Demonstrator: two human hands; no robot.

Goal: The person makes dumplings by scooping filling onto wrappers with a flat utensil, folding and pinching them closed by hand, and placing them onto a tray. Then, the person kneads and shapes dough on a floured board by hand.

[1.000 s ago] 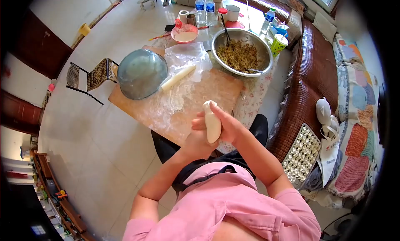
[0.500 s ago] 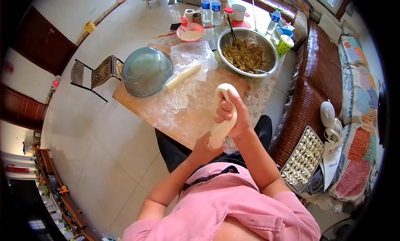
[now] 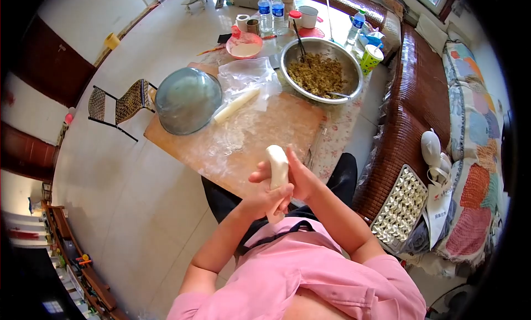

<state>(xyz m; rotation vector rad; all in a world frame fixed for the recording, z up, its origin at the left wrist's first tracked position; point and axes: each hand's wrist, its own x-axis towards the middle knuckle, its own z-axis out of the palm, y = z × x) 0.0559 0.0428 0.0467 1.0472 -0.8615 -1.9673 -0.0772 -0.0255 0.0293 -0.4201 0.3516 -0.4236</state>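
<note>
A smooth, pale roll of dough (image 3: 278, 164) stands roughly upright in front of my body, above the near edge of the floured wooden board (image 3: 276, 121). My left hand (image 3: 269, 199) is closed round its lower part, thumb across the front. My right hand (image 3: 297, 176) lies against the dough from the right. Its thumb points up and its fingers stretch out behind the roll, tips showing on the left. Another long dough strip (image 3: 238, 105) lies on the board beside clear plastic film (image 3: 251, 76).
An upturned glassy bowl (image 3: 188, 101) sits on the board's left. Behind stand a steel basin (image 3: 354, 71) of chopped filling with chopsticks, a red bowl (image 3: 244, 46) and several water bottles (image 3: 277, 10). A chair (image 3: 130, 107) is left; a brown sofa (image 3: 409, 115) with a white tray (image 3: 399, 206) is right.
The dough roll has come down and left, nearer my body. My right hand has loosened from its fist round the dough; my left hand now grips the roll from the front. The view has shifted slightly.
</note>
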